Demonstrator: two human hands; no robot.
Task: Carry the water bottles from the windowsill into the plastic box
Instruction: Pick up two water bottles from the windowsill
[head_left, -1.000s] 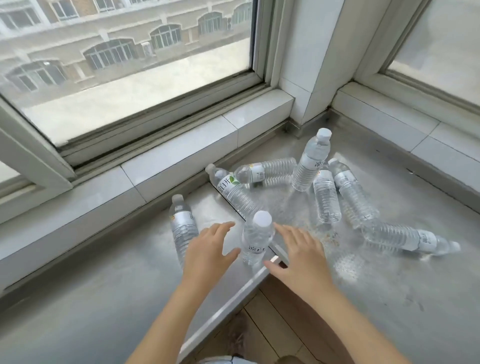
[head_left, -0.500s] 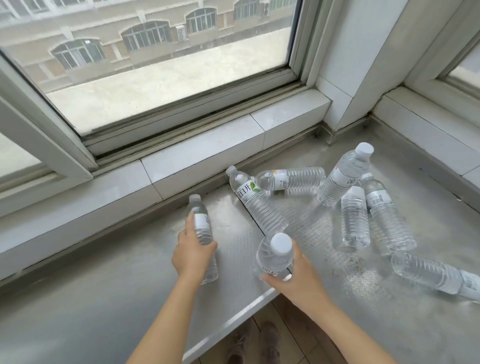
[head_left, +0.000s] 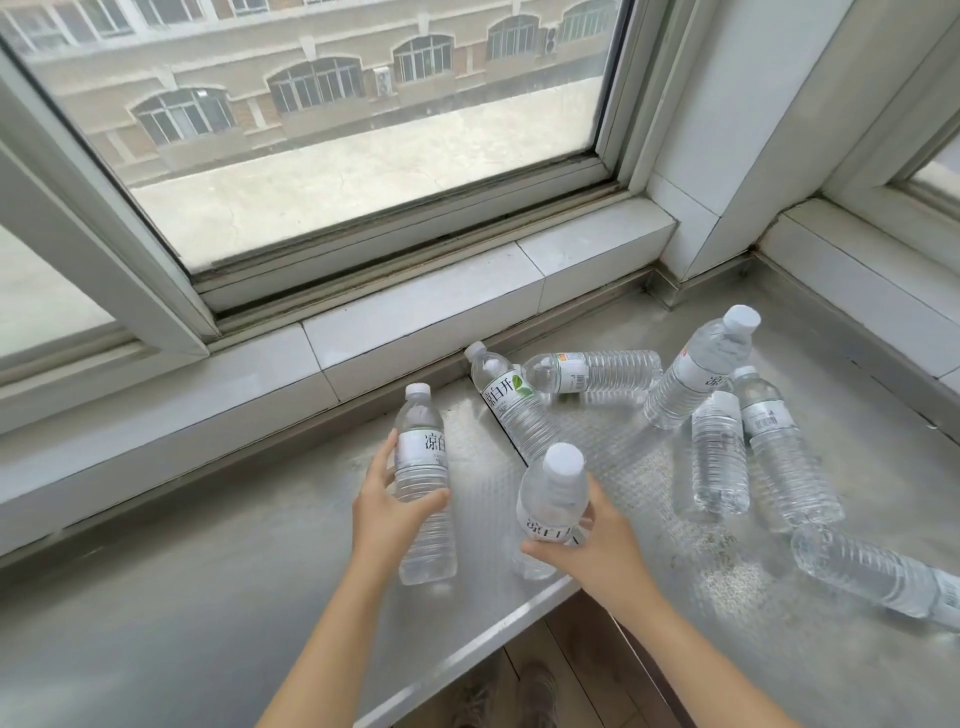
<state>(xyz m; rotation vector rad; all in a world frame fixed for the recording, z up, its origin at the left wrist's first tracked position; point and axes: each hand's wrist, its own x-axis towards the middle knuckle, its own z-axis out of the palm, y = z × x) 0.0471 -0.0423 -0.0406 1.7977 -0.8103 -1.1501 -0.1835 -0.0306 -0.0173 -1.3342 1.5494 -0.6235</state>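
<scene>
Near front edge of windowsill: my right hand is wrapped around the upper body of one water bottle, thumb across the label, cap pointing up toward me. Held high on the body, probably so the weight hangs below the grip.

My left hand is curled around the middle of a second bottle, thumb in front, fingers behind. This one leans slightly; cannot tell whether its base is clear of the sill. One bottle per hand, presumably to halve the trips.

Farther in, toward the corner by the window frame: remaining bottles lie scattered, most on their sides, one propped on others.

Plastic box: not in view. Judged stage: first pickup.
</scene>
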